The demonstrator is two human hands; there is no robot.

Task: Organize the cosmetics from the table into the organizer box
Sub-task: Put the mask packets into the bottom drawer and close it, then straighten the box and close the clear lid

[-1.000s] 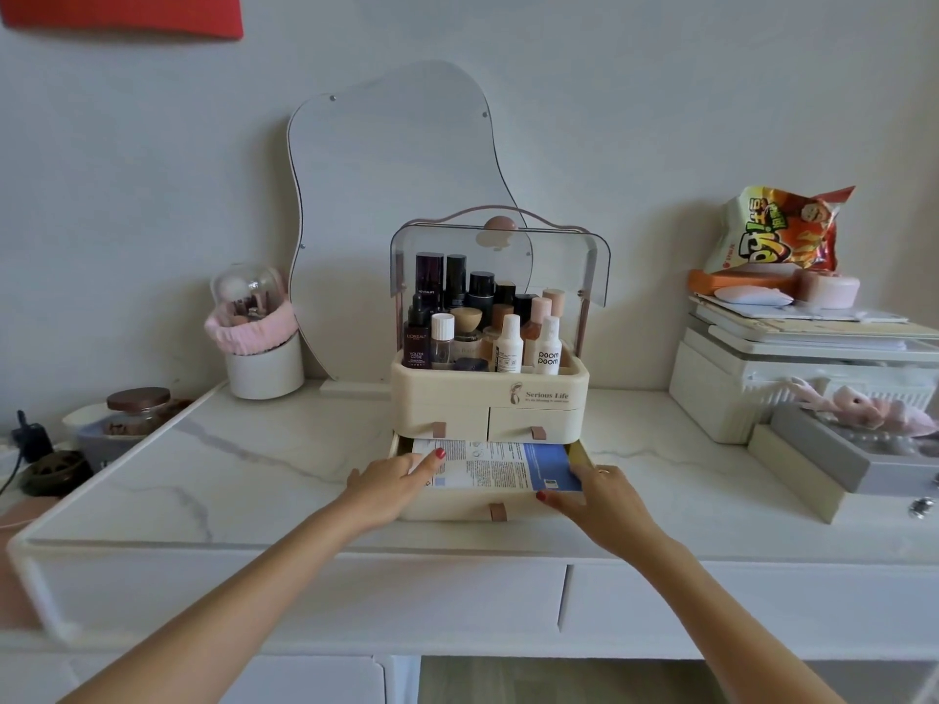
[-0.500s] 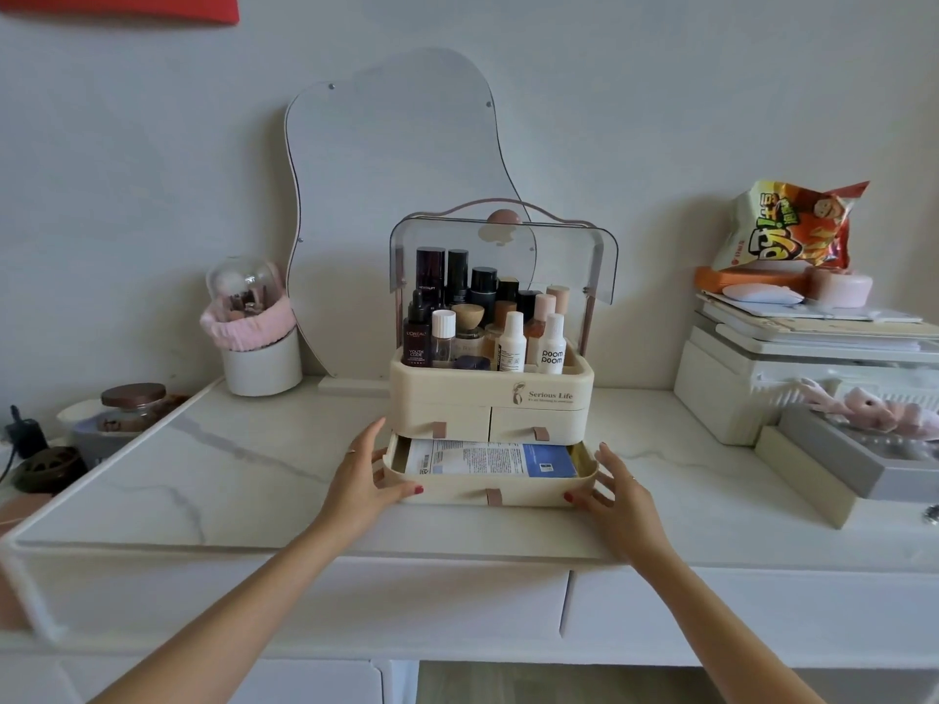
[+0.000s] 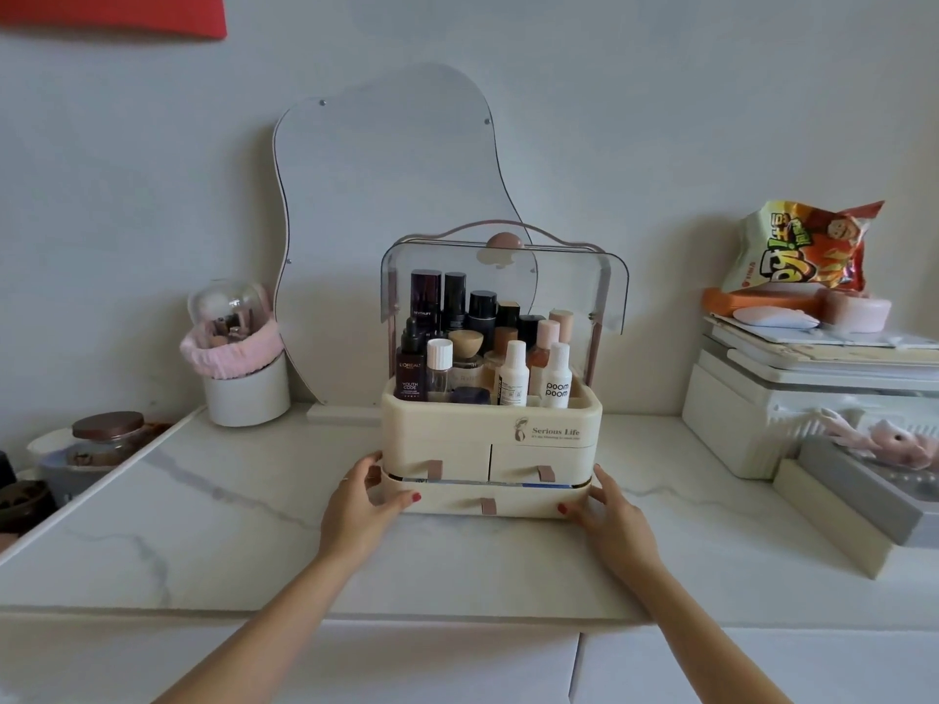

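Change: since half a second ago the bottom drawer (image 3: 480, 500) has slid almost home; the white-and-blue packet (image 3: 508, 484) that lay open to view inside it now shows only as a thin strip in the gap.
Landmark: organizer box (image 3: 490, 439), standing mid-table (image 3: 203, 541) in front of the wavy mirror (image 3: 386, 221).
Left hand (image 3: 363, 505): at the box's lower left corner, fingers spread and curled round the drawer's end, thumb on its front face; it presses, it does not clasp.
Right hand (image 3: 609, 510): mirrored at the box's lower right corner, fingers open along the side, thumb tip on the drawer front.
Cosmetics: bottles (image 3: 508, 368) stand upright and close-packed in the box's top tray, under the raised clear lid (image 3: 508, 266); no loose cosmetics show on the table in front of the box.
Handling: the box looks like stiff, smooth plastic, probably top-heavy with the bottles, some maybe glass. The drawer likely slides easily; even pressure at both ends should stop it jamming.
Hold: push at the drawer's corners or its brown centre tab (image 3: 488, 505), not the lid.
Progress: judged nearly done.
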